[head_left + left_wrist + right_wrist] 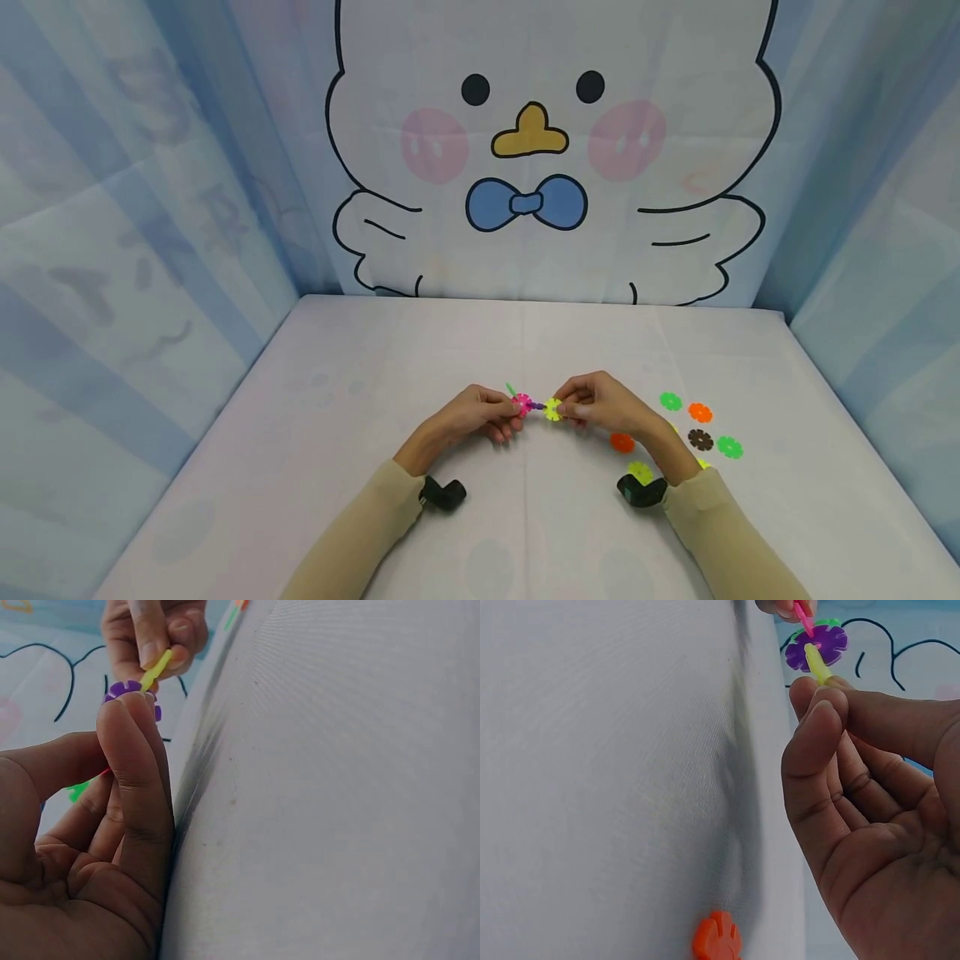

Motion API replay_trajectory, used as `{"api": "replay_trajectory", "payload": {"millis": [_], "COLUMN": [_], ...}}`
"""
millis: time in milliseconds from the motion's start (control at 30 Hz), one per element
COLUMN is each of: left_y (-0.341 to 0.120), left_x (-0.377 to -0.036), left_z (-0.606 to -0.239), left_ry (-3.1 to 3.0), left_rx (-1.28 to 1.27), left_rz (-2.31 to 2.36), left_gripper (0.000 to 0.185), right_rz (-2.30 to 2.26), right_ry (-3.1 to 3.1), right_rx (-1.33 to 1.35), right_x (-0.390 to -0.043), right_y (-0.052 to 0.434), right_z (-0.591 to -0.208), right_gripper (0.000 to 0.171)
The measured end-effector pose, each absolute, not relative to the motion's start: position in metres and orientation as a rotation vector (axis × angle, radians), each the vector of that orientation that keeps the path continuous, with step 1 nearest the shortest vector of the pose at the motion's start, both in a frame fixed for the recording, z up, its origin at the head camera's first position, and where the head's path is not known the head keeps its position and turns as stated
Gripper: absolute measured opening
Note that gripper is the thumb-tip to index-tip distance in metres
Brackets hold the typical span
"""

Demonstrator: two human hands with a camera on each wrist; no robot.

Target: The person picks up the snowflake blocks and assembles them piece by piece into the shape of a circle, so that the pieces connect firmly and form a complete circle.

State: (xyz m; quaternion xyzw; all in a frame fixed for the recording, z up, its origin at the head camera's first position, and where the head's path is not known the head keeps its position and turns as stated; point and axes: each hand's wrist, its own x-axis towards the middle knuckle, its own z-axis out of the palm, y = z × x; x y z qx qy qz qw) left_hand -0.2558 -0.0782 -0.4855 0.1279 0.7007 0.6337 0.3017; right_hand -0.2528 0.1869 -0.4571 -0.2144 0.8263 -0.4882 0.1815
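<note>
Above the table (375, 400), the left hand (472, 417) pinches a pink disc (521, 404) joined to a purple disc (537, 406); the right hand (600, 406) pinches a yellow disc (552, 408) against it (loose discs (701, 439) lie at three o'clock).

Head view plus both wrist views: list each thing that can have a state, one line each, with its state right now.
left hand: pinches the pink disc, raised off the table.
right hand: pinches the yellow disc.
pink disc: joined to the purple disc.
purple disc: slotted between pink and yellow discs.
yellow disc: edge pushed into the purple disc.
loose discs: lying flat on the table, unjoined.
</note>
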Motion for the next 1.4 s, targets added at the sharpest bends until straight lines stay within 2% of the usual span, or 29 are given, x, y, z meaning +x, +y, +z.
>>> {"api": "replay_trajectory", "payload": {"millis": [767, 1400], "left_y": [-0.0795, -0.0787], "left_x": [-0.2555, -0.2562], "left_z": [-0.4845, -0.4841], "left_ry": [1.885, 1.875], "left_rx": [0.340, 0.315], "left_rz": [1.650, 1.698], "left_gripper": [0.029, 0.029], "right_rz": [-1.377, -1.438], "right_ry": [2.328, 2.229], "right_rx": [-0.622, -0.577], "right_x": [-0.2538, -0.2523], "right_y": [0.1842, 0.1802], "right_z": [-0.4631, -0.4619], "right_gripper": [0.014, 0.021]}}
